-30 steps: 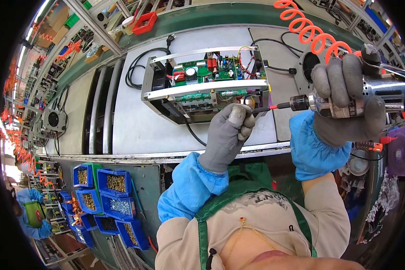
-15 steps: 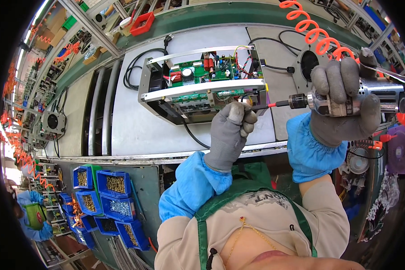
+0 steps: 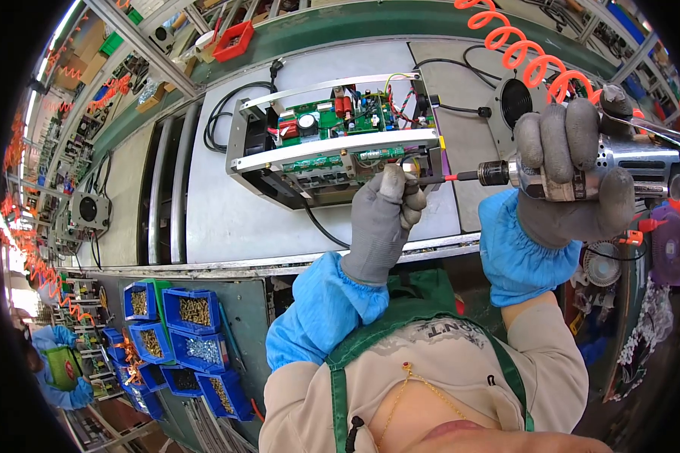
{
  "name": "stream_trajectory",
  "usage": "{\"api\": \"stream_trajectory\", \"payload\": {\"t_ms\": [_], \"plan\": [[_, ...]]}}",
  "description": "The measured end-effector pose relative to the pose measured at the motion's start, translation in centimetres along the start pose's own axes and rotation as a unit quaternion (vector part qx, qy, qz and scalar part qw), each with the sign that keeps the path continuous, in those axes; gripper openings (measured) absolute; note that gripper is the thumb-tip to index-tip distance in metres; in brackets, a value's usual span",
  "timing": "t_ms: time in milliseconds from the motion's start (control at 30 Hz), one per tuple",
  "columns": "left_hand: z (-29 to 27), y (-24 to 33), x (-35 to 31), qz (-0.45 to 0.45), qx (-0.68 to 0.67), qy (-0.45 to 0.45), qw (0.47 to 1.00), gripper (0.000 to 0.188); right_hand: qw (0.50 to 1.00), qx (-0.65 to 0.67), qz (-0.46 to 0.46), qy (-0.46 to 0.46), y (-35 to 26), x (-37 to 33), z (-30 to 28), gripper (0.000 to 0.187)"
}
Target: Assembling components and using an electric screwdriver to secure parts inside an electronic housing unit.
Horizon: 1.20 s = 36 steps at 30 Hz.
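My right hand [image 3: 574, 166], in a grey glove, is wrapped round a silver air screwdriver [image 3: 635, 162] held level. Its bit [image 3: 449, 177], with a red band, points left. At the bit's tip, the fingers of my gloved left hand [image 3: 383, 215] are pinched together; whatever small part may sit between them is hidden. Just behind that hand stands an open metal chassis [image 3: 268, 181] with two silver rails across its top. Inside it lies a green circuit board [image 3: 329, 124] with red and white components. A black power cord [image 3: 321, 224] runs out of its near side.
Blue bins [image 3: 196, 309] of screws and small parts sit at lower left. A coiled orange air hose [image 3: 521, 53] hangs at upper right. Behind my right hand is a fan panel [image 3: 512, 102]. Metal rollers [image 3: 166, 185] lie left of the chassis; another person [image 3: 60, 366] is at far left.
The chassis and bench sit slightly further left in the picture. Both hands and the air screwdriver have shifted a little left, keeping nearly the same pose.
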State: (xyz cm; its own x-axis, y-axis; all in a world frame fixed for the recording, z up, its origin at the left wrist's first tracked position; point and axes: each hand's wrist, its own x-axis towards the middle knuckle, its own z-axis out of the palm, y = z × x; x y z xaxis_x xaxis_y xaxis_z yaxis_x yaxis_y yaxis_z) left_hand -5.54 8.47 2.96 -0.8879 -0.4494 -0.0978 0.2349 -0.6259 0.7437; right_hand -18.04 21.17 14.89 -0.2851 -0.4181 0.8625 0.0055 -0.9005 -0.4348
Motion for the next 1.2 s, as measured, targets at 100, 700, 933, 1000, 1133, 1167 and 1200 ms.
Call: {"api": "stream_trajectory", "payload": {"t_ms": [100, 700, 933, 1000, 1133, 1167, 1200], "plan": [[-0.8, 0.6, -0.1, 0.029, 0.069, -0.009, 0.997, 0.038, 1.000, -0.001, -0.001, 0.017, 0.7, -0.1, 0.6, 0.058], [-6.9, -6.0, 3.2, 0.051, 0.515, -0.012, 0.856, 0.028, 0.993, 0.051, -0.037, 0.105, -1.7, -1.5, -1.9, 0.058], [-4.3, -4.3, 2.6, -0.226, -0.129, 0.037, 0.965, 0.031, 0.993, -0.012, -0.023, 0.117, -3.6, -2.6, -2.9, 0.057], [-5.7, -5.0, 2.2, -0.221, -0.200, 0.021, 0.954, 0.029, 0.989, 0.008, -0.039, 0.144, -3.8, -2.5, -2.4, 0.058], [-7.2, -6.2, 1.5, -0.194, -0.249, -0.041, 0.948, 0.024, 0.992, -0.017, -0.026, 0.120, -4.7, -2.6, -2.6, 0.058], [-6.8, -6.1, 1.2, -0.171, -0.224, -0.038, 0.959, 0.025, 0.994, -0.030, -0.028, 0.103, -4.7, -2.6, -2.7, 0.058], [-6.5, -5.8, 1.0, -0.171, -0.224, -0.039, 0.959, 0.025, 0.995, -0.044, -0.029, 0.086, -4.8, -2.6, -2.8, 0.057]]}}
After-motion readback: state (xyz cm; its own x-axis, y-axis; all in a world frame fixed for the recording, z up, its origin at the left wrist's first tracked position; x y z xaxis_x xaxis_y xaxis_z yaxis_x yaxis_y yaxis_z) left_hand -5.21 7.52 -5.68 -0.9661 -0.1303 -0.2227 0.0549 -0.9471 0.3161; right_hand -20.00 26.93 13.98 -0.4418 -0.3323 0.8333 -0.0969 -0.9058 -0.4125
